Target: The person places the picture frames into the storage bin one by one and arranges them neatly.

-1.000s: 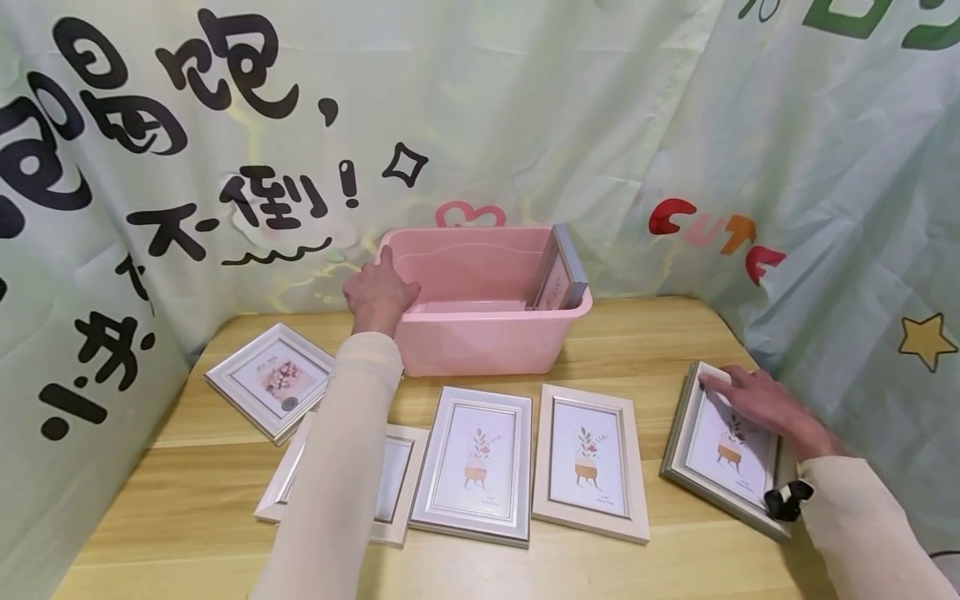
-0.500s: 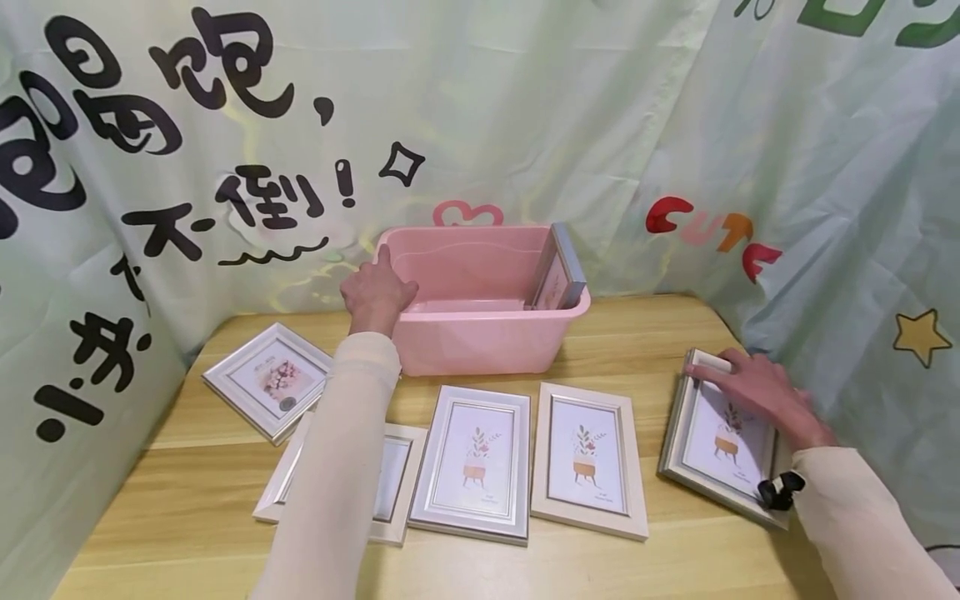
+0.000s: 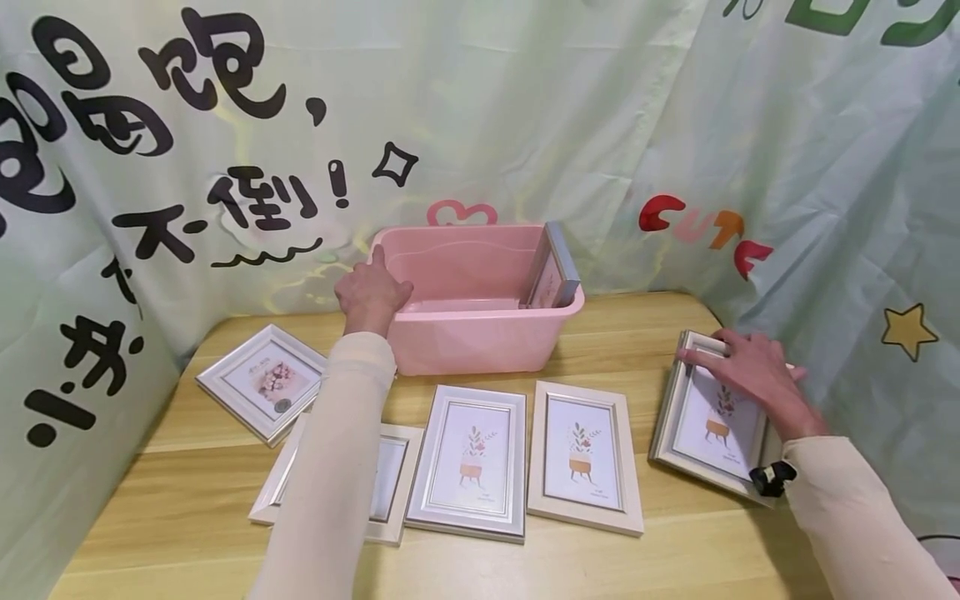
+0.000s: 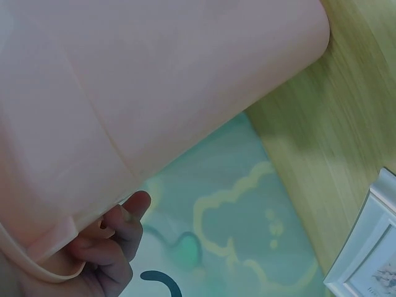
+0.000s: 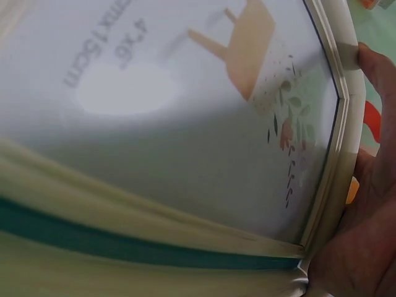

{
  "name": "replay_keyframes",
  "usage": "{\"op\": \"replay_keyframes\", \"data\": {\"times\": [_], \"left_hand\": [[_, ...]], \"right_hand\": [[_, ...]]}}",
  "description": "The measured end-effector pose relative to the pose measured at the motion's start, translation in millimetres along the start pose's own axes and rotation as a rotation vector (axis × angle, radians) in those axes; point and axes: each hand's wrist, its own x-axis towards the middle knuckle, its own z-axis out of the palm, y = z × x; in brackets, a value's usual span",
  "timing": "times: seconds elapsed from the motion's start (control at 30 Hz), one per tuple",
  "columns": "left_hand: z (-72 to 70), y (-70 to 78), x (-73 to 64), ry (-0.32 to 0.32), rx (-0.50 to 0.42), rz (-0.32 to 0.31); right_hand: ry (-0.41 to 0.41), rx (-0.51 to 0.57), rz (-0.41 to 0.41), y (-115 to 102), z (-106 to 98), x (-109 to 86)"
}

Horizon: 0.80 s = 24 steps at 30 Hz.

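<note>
My left hand grips the left rim of a pink plastic bin. The left wrist view shows its curled fingers under that rim. Inside the bin's right end, a grey-edged picture frame leans upright. On the right, a cream picture frame with a potted-plant print lies in the grip of my right hand. The thumb is at its far left corner and the fingers are over its far edge. Layered edges show along its side, like a stack; the right wrist view shows a teal strip there.
A silver frame and a beige frame lie face up in front of the bin. Farther left are a white frame with a flower print and frames partly hidden by my left sleeve. A patterned curtain hangs behind the table.
My right hand and the cream frame have shifted up and to the left in the head view, and the fingers have closed more over its far edge. My left hand stays on the bin.
</note>
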Motion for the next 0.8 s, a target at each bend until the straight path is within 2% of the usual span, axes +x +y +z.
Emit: {"op": "replay_keyframes", "data": {"times": [0.27,0.8], "left_hand": [[1.2,-0.5,0.6,0.002,0.002,0.003],[-0.4,0.2,0.3,-0.001,0.003,-0.003]], "right_hand": [[0.114,-0.002,-0.041,-9,-4,-1.0],[0.289,-0.002,-0.055,-21,-9,-0.7]]}}
